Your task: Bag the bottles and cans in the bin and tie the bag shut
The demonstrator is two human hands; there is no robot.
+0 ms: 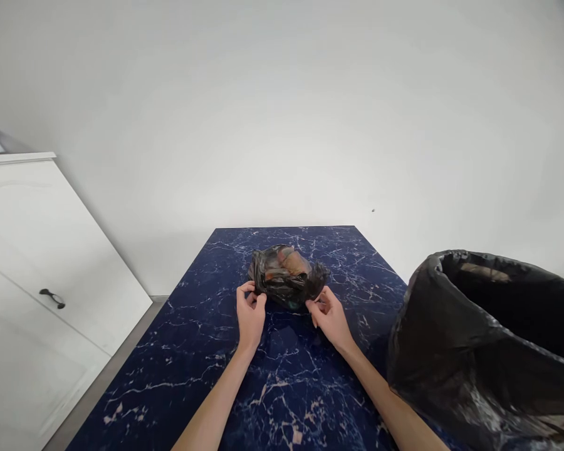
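Observation:
A small black plastic bag point(286, 275) with something brownish showing through its top lies on the dark blue marbled table point(207, 351), toward the far end. My left hand point(250, 313) pinches the bag's near left edge. My right hand point(329, 315) pinches its near right edge. Both arms reach forward across the table.
A large bin lined with a black bag point(489, 338) stands open at the right, its rim level with the table. A white cabinet point(37, 275) with a dark handle point(52, 297) stands at the left. A plain white wall lies behind the table.

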